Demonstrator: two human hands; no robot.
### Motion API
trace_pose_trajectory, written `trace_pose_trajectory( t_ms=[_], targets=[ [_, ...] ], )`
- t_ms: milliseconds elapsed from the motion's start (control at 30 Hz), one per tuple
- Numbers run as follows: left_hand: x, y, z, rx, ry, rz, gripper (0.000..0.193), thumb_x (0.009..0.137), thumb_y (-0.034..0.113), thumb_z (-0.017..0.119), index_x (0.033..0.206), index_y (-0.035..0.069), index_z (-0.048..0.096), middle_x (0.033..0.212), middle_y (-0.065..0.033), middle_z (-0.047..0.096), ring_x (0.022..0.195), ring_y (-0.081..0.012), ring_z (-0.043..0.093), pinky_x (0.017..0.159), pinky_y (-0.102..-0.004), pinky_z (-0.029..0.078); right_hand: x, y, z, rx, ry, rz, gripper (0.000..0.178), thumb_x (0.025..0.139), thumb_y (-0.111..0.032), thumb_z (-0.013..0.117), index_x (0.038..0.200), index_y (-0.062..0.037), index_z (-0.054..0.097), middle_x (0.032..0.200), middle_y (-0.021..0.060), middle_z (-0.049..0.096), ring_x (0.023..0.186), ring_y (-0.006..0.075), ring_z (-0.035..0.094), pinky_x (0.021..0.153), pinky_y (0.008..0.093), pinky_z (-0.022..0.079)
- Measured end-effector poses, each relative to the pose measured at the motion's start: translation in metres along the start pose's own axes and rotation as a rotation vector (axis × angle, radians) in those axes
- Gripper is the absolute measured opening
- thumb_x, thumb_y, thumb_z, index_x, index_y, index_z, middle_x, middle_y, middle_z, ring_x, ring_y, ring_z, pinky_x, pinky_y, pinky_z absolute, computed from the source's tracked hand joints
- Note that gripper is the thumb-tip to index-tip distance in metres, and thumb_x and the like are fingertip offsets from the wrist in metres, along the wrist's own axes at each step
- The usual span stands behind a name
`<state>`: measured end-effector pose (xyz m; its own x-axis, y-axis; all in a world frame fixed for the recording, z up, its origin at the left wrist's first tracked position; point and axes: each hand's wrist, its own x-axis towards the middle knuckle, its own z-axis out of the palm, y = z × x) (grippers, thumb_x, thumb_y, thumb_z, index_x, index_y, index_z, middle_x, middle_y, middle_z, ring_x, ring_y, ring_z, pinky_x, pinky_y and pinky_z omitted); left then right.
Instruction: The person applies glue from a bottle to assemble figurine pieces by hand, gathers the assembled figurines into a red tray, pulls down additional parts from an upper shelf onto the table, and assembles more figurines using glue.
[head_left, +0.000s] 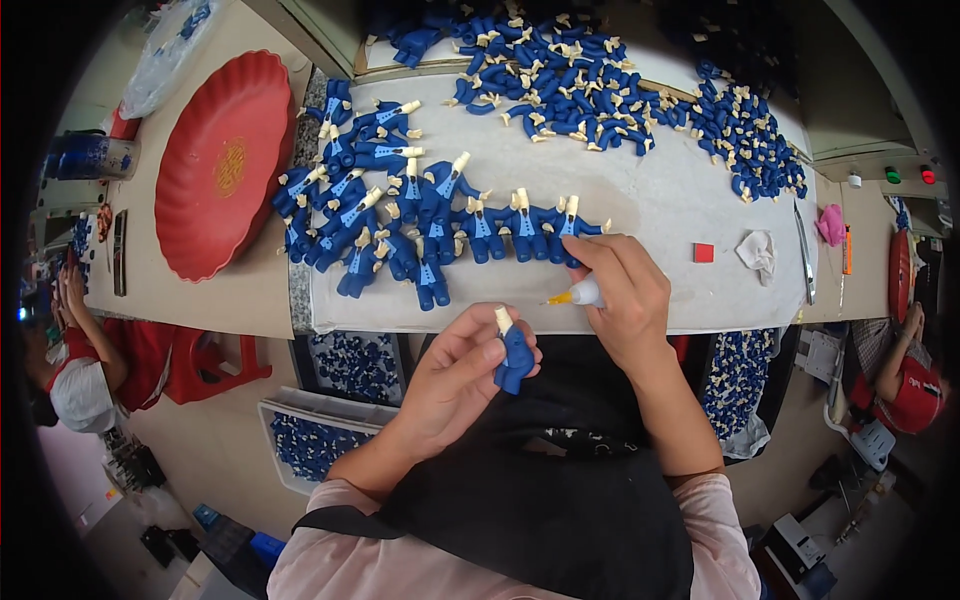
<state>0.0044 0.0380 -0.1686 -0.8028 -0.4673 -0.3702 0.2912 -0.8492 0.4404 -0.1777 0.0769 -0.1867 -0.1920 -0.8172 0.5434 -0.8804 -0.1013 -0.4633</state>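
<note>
Between thumb and fingers, my left hand [457,368] holds a small blue figurine body [515,358] with a cream neck stub; no arms show on it. My right hand [628,300] is closed round a small white glue bottle [587,292] with a yellow nozzle, which points left toward the figurine body. Its fingertips are beside the rightmost of the headless blue figurines [524,228] standing in a row; I cannot tell whether they touch it. These figurines have light blue shirt fronts and cream hands. More of them are clustered to the left.
Loose blue arms [570,95] with cream hands lie heaped along the back. A red scalloped tray [225,165] stands at the left. Right of my hand are a red block [704,253], crumpled tissue [757,256] and metal tweezers [804,250]. A bin [310,440] of blue parts sits below.
</note>
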Motion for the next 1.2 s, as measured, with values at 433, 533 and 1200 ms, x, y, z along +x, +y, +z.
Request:
trace_pose_trajectory(
  t_ms=[433, 533, 1200],
  targets=[
    [0.013, 0.002, 0.003, -0.004, -0.032, 0.000, 0.026, 0.083, 0.010, 0.049, 0.108, 0.003, 0.044, 0.095, -0.0100, 0.051, 0.090, -0.0188, 0.052, 0.080, -0.0293, 0.042, -0.023, 0.008, -0.034, 0.003, 0.223, -0.253, 0.025, 0.055, -0.006, 0.065, 0.080, -0.0040, 0.062, 0.070, 0.0053, 0.052, 0.055, 0.0169, 0.049, 0.044, 0.0243, 0.037],
    [0.013, 0.001, 0.006, 0.020, -0.032, -0.002, 0.027, 0.083, 0.011, 0.049, 0.108, 0.003, 0.043, 0.095, -0.0099, 0.052, 0.090, -0.0188, 0.052, 0.080, -0.0292, 0.041, -0.026, 0.008, -0.033, 0.031, 0.232, -0.224, 0.026, 0.055, -0.002, 0.064, 0.081, -0.0036, 0.062, 0.070, 0.0056, 0.052, 0.056, 0.0175, 0.050, 0.045, 0.0253, 0.038],
    [0.045, -0.025, 0.030, -0.126, -0.180, -0.222, 0.033, 0.086, 0.013, 0.044, 0.117, 0.001, 0.040, 0.098, -0.0097, 0.052, 0.092, -0.0169, 0.053, 0.082, -0.0287, 0.044, -0.039, -0.021, -0.098, 0.386, -0.109, 0.460, 0.041, 0.068, 0.008, 0.047, 0.108, -0.0006, 0.040, 0.105, 0.0157, 0.037, 0.087, 0.0207, 0.048, 0.071, 0.0280, 0.042]
  ],
)
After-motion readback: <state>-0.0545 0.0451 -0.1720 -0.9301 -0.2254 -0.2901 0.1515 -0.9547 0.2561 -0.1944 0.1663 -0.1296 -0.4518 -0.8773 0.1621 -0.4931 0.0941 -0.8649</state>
